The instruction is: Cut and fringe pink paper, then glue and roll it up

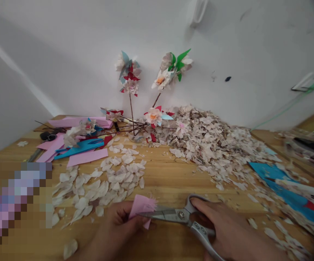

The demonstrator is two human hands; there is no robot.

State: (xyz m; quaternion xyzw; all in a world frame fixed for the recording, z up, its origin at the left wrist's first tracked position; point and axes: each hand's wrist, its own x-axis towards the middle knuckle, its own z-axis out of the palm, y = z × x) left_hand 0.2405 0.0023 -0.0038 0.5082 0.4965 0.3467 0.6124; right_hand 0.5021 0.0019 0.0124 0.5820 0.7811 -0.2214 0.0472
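Observation:
Between thumb and fingers, my left hand pinches a small piece of pink paper. Its upper right edge is cut into a fine fringe. My right hand has its fingers through the handles of a pair of grey metal scissors. The blades point left and lie across the pink paper, with the tips close to my left thumb. Pale dried petals are spread on the wooden table just beyond my left hand. One loose petal lies nearer to me.
A large heap of dried petals sits at the back right. Handmade flowers on twigs lean by the wall. Pink paper strips and blue paper lie at left. More blue paper and a pen-like tool are at right.

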